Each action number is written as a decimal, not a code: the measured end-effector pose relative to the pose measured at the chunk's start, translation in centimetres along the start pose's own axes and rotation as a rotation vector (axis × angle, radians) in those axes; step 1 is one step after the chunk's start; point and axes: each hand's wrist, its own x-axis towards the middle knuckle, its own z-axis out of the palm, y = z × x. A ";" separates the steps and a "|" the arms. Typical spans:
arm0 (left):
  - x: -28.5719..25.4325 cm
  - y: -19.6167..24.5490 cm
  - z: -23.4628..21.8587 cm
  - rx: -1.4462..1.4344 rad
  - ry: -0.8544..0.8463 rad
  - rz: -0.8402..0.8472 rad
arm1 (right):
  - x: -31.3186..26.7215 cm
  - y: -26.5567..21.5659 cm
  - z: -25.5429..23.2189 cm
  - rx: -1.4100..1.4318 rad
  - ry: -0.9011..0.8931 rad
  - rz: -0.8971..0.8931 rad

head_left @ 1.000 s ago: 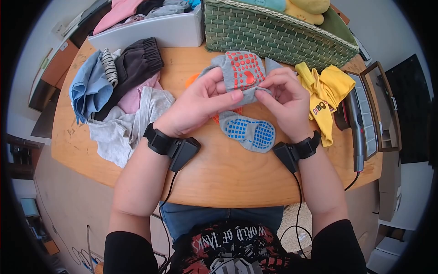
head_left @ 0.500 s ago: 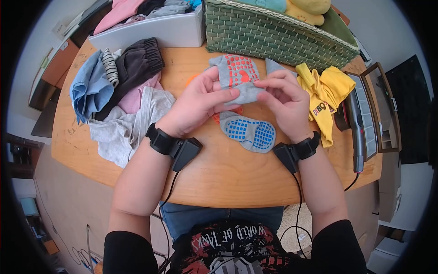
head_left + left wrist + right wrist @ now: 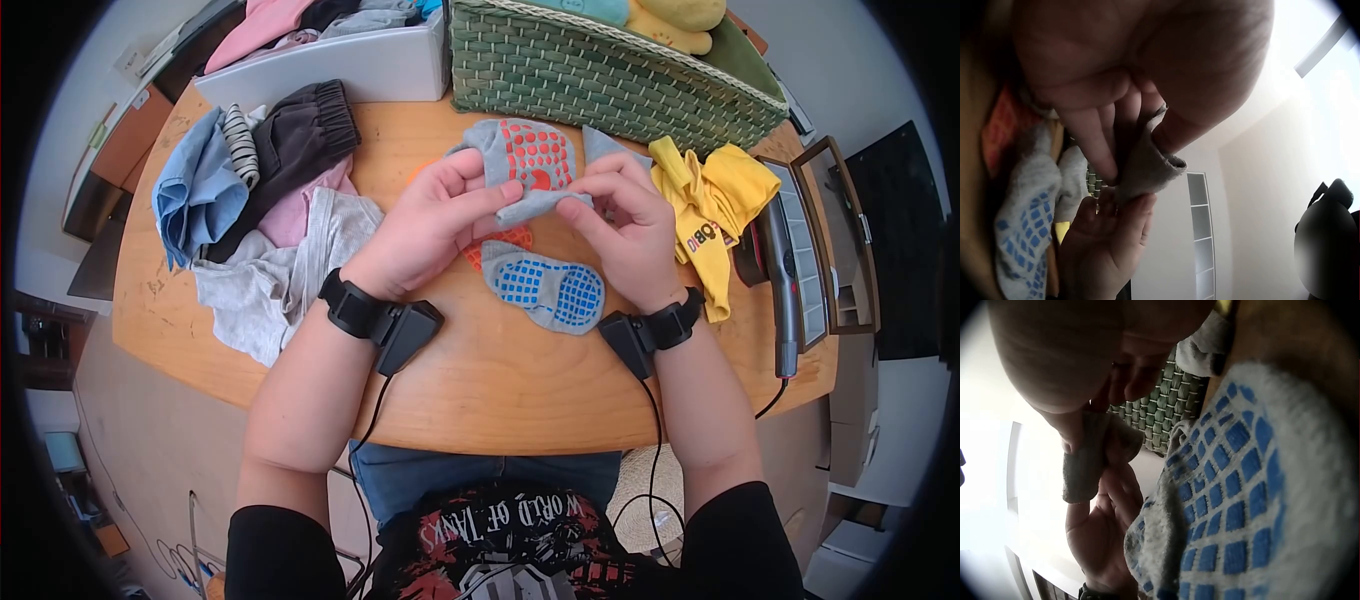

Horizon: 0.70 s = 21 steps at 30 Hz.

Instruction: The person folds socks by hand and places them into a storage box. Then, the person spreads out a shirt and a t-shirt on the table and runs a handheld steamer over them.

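Between both hands, above the table, is a grey sock [image 3: 537,160] with red grip dots. My left hand [image 3: 440,215] holds its cuff side, thumb on top and fingers beneath. At the cuff's other end, my right hand [image 3: 630,220] pinches the fabric between thumb and forefinger. The left wrist view shows the cuff [image 3: 1147,169] stretched between the two hands. Below them on the table lies a grey sock with blue grip squares [image 3: 550,290], seen close up in the right wrist view. An orange-patterned sock [image 3: 490,250] lies partly hidden under the left hand.
Folded clothes, including dark trousers [image 3: 290,140] and a light grey garment [image 3: 265,290], lie on the left. A white bin [image 3: 350,75] and green woven basket [image 3: 600,90] stand behind. A yellow garment [image 3: 715,210] and a corded grey appliance [image 3: 785,290] are on the right.
The sock's cuff edge was turned up over the dots half a second ago and now lies lower, showing more dots. Both hands keep their grip with small finger shifts.
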 end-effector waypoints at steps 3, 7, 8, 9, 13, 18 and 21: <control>0.0 -0.1 0.0 0.025 0.019 0.000 | -0.1 0.0 0.0 -0.009 -0.013 -0.018; 0.0 0.0 -0.4 0.070 0.023 -0.019 | 0.0 -0.7 -0.1 -0.040 -0.056 -0.032; 0.0 0.1 -0.2 0.070 0.023 -0.020 | 0.0 -0.8 -0.1 -0.052 -0.062 -0.043; -0.1 0.3 0.1 0.068 0.017 -0.035 | 0.0 -0.8 -0.1 -0.051 -0.062 -0.043; -0.1 0.8 0.5 -0.080 0.001 -0.099 | 0.0 -0.6 -0.1 -0.082 -0.063 -0.051; -0.4 0.6 0.8 0.211 -0.036 -0.020 | -0.1 -0.5 -0.1 -0.125 -0.033 -0.056; -0.2 0.6 1.1 0.247 -0.001 -0.037 | -0.3 0.0 -0.2 -0.167 -0.030 -0.081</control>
